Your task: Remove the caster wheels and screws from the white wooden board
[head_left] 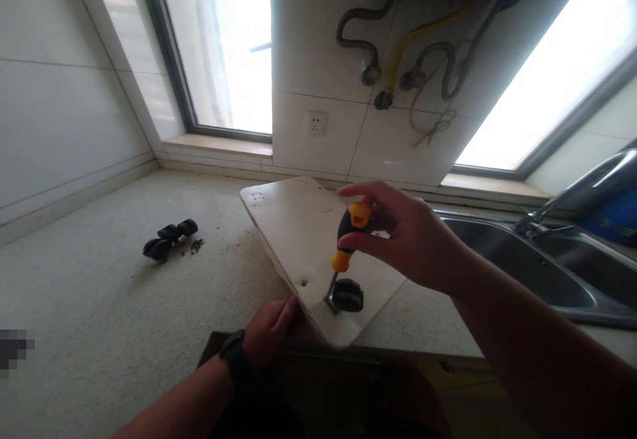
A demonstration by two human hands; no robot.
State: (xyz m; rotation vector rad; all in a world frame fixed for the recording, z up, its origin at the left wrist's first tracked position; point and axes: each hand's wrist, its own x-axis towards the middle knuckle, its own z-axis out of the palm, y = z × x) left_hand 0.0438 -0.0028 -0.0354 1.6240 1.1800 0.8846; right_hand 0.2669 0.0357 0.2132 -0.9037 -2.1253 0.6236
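A pale wooden board (293,227) lies on the countertop, its near corner hanging over the front edge. A black caster wheel (347,295) sits on that near corner. My right hand (403,233) is closed round the orange-and-black handle of a screwdriver (348,237), held nearly upright with its tip down at the caster's mounting plate. My left hand (271,329), with a dark watch on the wrist, grips the board's near left edge, fingers curled on it.
Two or three loose black casters (170,238) and small screws lie on the speckled countertop (124,306) to the left. A steel sink (542,266) with a tap (582,190) is at the right. Behind are a tiled wall, a socket (316,123), hoses and windows.
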